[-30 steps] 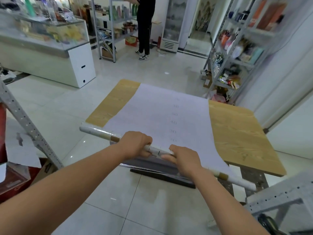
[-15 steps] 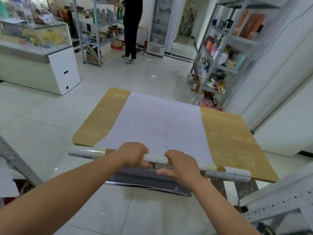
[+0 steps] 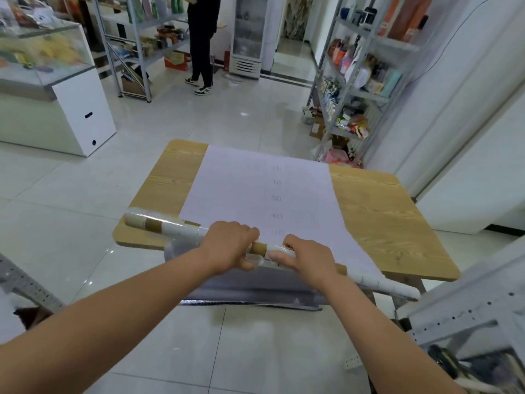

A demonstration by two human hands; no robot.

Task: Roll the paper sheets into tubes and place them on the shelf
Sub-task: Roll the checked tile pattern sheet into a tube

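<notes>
The long, glossy white paper tube (image 3: 159, 224) with brown bands lies across the near edge of the light wooden table (image 3: 377, 211). It is slanted: its left end rests on the table top, and its right end reaches out past the near right corner. It is rolled from the wide white paper sheet (image 3: 255, 191), which lies flat along the middle of the table and carries a column of faint grey numbers. Under the paper tube a greyish part hangs down over the table edge. It is probably the same paper, but the shadow makes this hard to tell.

The left hand (image 3: 227, 247) grips the paper tube near its middle, with the fingers curled over the top. The right hand (image 3: 308, 258) holds it just beside the left one; its fingers are bent over the roll and its thumb points toward the left hand. A short brown band of the paper tube shows between the two hands.

Beyond the table, on the right, a grey metal shelf rack (image 3: 355, 89) stands full of small goods. On the left there is a glass display counter (image 3: 42, 52) – and far behind, a person in black clothes (image 3: 201, 38) stands by another rack. A perforated grey metal frame (image 3: 454, 317) is at the near right.
</notes>
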